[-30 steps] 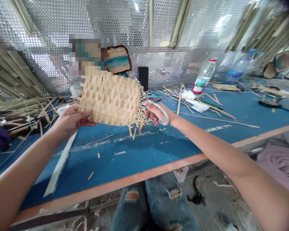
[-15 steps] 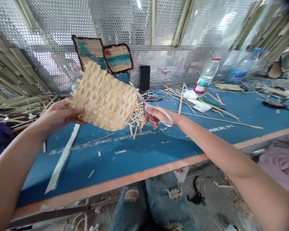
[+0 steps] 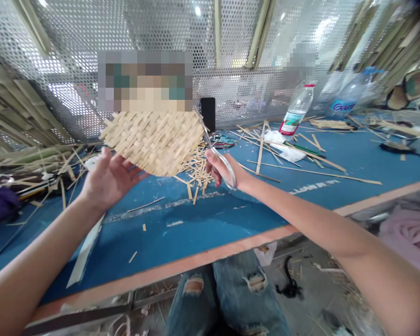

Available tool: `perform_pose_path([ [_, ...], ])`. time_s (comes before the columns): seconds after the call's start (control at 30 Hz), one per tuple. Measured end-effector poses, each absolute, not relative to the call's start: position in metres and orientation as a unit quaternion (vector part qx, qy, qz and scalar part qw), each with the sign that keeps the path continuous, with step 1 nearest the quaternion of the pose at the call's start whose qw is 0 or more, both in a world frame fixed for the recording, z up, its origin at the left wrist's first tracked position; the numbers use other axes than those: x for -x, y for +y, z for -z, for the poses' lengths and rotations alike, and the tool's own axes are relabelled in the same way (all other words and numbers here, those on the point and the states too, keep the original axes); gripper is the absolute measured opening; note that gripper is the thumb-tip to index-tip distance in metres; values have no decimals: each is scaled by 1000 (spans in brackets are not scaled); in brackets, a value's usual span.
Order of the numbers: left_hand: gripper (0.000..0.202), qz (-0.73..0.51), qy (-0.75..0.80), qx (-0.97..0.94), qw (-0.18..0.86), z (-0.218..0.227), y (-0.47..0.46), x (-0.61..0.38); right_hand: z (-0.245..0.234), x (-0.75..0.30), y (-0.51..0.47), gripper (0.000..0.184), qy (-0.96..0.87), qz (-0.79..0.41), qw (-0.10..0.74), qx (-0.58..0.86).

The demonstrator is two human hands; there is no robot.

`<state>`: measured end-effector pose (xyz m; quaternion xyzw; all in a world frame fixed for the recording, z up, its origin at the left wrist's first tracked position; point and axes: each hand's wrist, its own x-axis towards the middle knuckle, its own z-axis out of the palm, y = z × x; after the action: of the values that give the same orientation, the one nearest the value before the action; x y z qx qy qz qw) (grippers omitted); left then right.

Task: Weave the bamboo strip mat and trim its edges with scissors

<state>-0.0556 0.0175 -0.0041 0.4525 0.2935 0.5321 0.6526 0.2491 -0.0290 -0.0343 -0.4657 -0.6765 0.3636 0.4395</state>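
Note:
A woven bamboo-strip mat (image 3: 157,140) with a rounded, trimmed lower edge is held up above the table; its top is blurred out. My left hand (image 3: 108,182) lies at its lower left edge, palm up, thumb raised and fingers stretched out, with the fingertips at or just below the edge. My right hand (image 3: 220,168) grips a pair of scissors (image 3: 227,170) with pale handles, blades pointing up along the mat's right edge. Whether the blades touch the mat I cannot tell. Behind and below the mat lies a heap of short bamboo offcuts (image 3: 198,170).
On the blue table (image 3: 210,224) stand a water bottle (image 3: 297,112) and a larger bottle (image 3: 350,95). A black phone (image 3: 208,114) leans against the perforated metal screen (image 3: 227,88). Long bamboo strips (image 3: 318,170) lie to the right, a white strip (image 3: 86,254) at the left.
The mat has turned, its upper side tipping away to the right. My left hand has loosened its pinch and opened beneath the edge. My right hand with the scissors has shifted slightly left.

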Motion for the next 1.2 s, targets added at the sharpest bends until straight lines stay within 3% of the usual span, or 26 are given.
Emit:
perform_pose_path([
  [0.17,36,-578,353,-417,606,10,-2,30,45,-242,-30,71,-692,-401,410,439],
  [0.43,61,-584,356,-460,566,6,-6,31,35,-256,-23,79,-696,-480,353,400],
  [0.77,61,-576,367,-455,571,1,-2,34,27,-250,-39,73,-679,-430,372,464],
  [0.9,61,-574,375,-451,572,2,0,37,25,-252,-36,78,-694,-433,355,453],
  [1.03,69,-529,385,-479,585,5,1,41,29,-257,-26,85,-712,-466,329,410],
  [1.2,76,-519,386,-492,582,6,0,41,30,-258,-26,80,-708,-459,328,425],
])
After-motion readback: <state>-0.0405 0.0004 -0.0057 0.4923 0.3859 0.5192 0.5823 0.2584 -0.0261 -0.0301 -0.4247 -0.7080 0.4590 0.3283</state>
